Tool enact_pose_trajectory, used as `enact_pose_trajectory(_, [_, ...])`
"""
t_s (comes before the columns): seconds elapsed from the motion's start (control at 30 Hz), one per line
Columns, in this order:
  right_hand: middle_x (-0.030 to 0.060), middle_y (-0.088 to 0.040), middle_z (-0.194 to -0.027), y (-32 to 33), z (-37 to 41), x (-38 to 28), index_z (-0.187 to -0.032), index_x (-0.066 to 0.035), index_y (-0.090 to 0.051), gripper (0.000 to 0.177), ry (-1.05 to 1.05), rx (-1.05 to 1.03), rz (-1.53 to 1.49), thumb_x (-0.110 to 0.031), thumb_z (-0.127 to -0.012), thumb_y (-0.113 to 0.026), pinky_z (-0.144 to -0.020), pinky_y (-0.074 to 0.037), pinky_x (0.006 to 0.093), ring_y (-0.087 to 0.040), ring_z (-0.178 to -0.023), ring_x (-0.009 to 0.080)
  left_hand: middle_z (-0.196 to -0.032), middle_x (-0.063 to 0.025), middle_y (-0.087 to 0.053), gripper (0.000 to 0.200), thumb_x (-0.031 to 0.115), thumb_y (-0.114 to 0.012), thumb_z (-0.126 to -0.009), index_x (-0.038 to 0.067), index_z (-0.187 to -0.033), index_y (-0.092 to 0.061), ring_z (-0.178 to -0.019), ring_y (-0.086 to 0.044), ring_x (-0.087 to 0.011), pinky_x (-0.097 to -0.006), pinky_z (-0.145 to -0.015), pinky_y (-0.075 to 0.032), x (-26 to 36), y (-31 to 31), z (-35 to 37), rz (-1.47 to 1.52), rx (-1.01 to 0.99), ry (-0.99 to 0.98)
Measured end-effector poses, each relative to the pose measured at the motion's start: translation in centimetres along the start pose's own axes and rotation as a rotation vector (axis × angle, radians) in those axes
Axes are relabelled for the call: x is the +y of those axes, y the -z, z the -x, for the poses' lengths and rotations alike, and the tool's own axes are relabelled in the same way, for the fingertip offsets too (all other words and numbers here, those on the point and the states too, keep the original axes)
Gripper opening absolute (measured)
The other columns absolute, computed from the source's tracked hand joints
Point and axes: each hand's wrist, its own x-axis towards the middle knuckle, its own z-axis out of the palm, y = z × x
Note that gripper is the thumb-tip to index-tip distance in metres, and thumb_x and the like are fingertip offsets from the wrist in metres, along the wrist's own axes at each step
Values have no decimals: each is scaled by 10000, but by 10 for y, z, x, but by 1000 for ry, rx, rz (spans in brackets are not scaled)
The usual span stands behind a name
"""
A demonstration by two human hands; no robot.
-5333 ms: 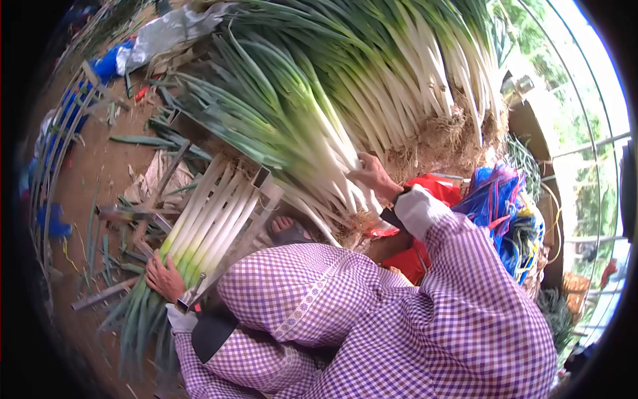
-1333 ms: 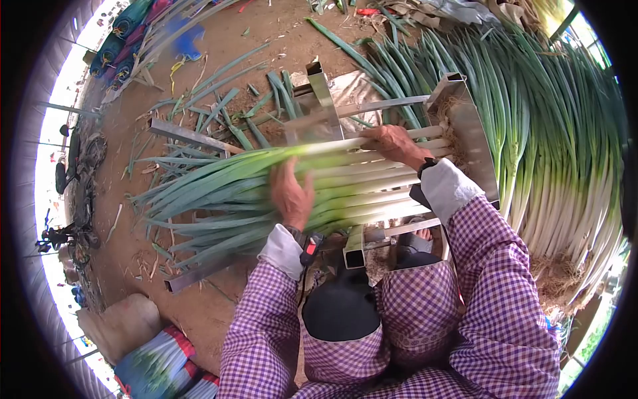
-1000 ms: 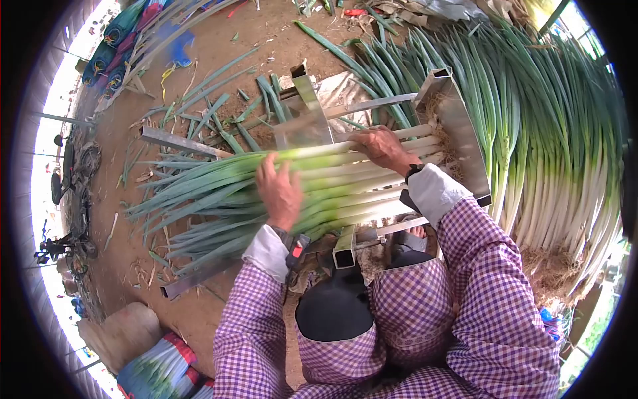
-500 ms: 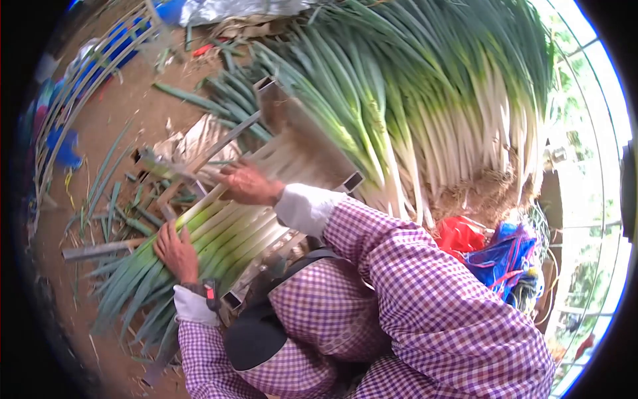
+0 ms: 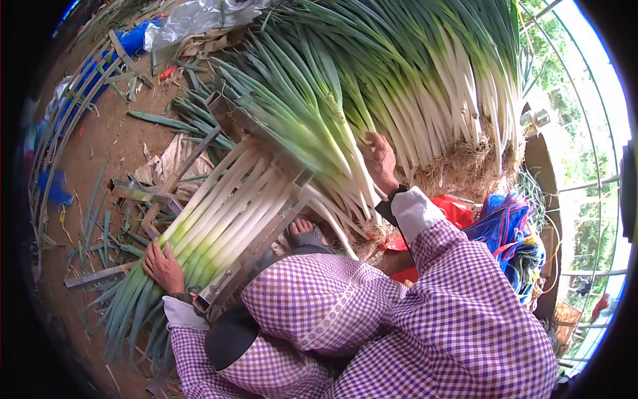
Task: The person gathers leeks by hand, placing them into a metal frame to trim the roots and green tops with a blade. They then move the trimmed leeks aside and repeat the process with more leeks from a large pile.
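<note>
A row of leeks (image 5: 222, 206) lies side by side in a metal frame (image 5: 256, 249), white ends toward the upright plate and green leaves at lower left. My left hand (image 5: 163, 267) rests on the outer leeks where white turns green, its fingers spread. Over at the big pile of leeks (image 5: 425, 100), my right hand (image 5: 380, 161) is beside the white stems of the nearest ones; its fingers are curled, and what they hold, if anything, is hidden.
Red plastic (image 5: 454, 211) and a bundle of blue cords (image 5: 502, 229) lie right of my right arm. A bare foot (image 5: 307, 234) shows below the frame. Cut leaves litter the soil at left, near a bamboo rack (image 5: 66, 106). Silvery sheeting (image 5: 203, 23) lies at the top.
My right hand has left the leeks in the frame and moved right to the pile. My left hand stays on the row. The view has shifted, and my foot now shows.
</note>
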Motion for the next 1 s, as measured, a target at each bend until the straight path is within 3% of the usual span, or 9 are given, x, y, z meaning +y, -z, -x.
enact_pose_trajectory(0.03, [199,-711,-988,-1,0,17,-1126,-47,-674,361,-54,-115,92,-307,-882,-728,-791,-524,474,-681,-903,348,-1395,-93,-583,416,364,-492,-1067,82,-1359,-581,-1331,-499,-276,-470,-1135,-322,2,3,0,-7,-3,1])
enact_pose_trajectory(0.13, [173,-716,-984,-32,4,61,-1150,-36,-684,439,-70,-329,39,-348,-850,-756,-780,-518,410,-687,-882,300,-1402,-91,-576,425,374,-481,-1071,86,-1371,-571,-1336,-496,-277,-469,-1134,-321,1,4,-1,-19,-25,3])
enact_pose_trajectory(0.23, [181,-707,-963,-24,5,51,-1136,-26,-667,422,-180,-354,11,-287,-820,-768,-793,-513,425,-682,-876,313,-1407,-89,-573,426,378,-477,-1072,93,-1376,-568,-1342,-491,-277,-468,-1132,-323,3,7,-2,-30,-49,17])
enact_pose_trajectory(0.43, [188,-707,-969,18,46,-15,-1129,-30,-617,449,-35,-10,77,-215,-761,-798,-810,-522,447,-683,-909,342,-1430,-87,-564,432,387,-475,-1071,123,-1401,-562,-1353,-484,-275,-474,-1133,-318,4,3,-2,-35,-70,41])
enact_pose_trajectory(0.47, [193,-709,-964,14,53,-5,-1152,-62,-582,455,31,29,90,-197,-769,-787,-792,-528,476,-683,-910,384,-1428,-89,-564,431,386,-476,-1070,124,-1402,-561,-1353,-483,-277,-472,-1133,-317,2,3,-2,-34,-66,38])
enact_pose_trajectory(0.6, [210,-710,-970,21,69,-2,-1212,-100,-496,489,44,-85,125,-111,-804,-766,-721,-509,532,-681,-892,452,-1418,-93,-568,432,384,-478,-1069,122,-1402,-563,-1344,-489,-279,-468,-1135,-314,-1,1,-2,-44,-69,37])
enact_pose_trajectory(0.8, [166,-719,-988,40,82,-14,-1179,-142,-549,449,65,-24,102,-104,-793,-776,-736,-536,505,-693,-877,420,-1399,-92,-572,413,375,-499,-1060,96,-1355,-576,-1354,-478,-273,-475,-1127,-324,1,2,-1,-15,-39,21])
enact_pose_trajectory(1.0, [108,-740,-965,66,72,-39,-1131,-173,-659,406,119,46,99,-169,-764,-833,-792,-544,440,-713,-920,334,-1394,-90,-574,429,386,-498,-1057,83,-1348,-584,-1351,-479,-275,-486,-1130,-320,1,1,-1,7,-23,36])
